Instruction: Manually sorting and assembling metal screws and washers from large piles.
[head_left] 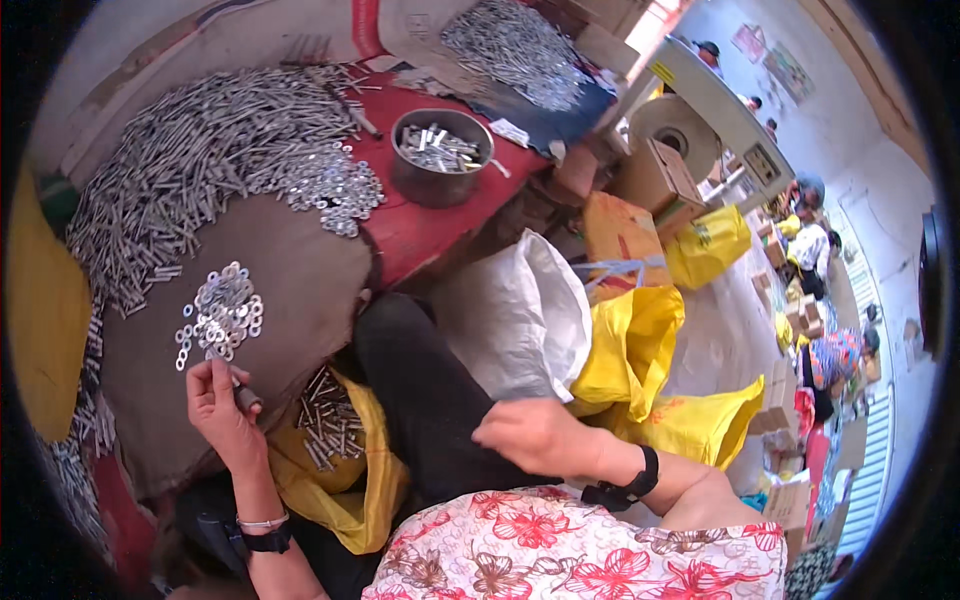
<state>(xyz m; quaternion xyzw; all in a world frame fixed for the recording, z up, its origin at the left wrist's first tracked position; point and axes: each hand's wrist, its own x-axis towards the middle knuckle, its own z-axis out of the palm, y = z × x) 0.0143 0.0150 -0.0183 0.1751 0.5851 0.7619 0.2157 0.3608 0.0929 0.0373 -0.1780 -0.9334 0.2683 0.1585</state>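
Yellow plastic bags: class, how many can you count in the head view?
4. One yellow bag of bolts lies by the left hand; two beside the white sack; one further back near the cardboard boxes. Others may be hidden.

silver washers (222, 312) | yellow bags (630, 345) | red-flowered white top (560, 545) | red cloth (420, 225)

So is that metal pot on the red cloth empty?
No. The upright metal pot holds a shallow heap of silvery bolts, visible through its open top.
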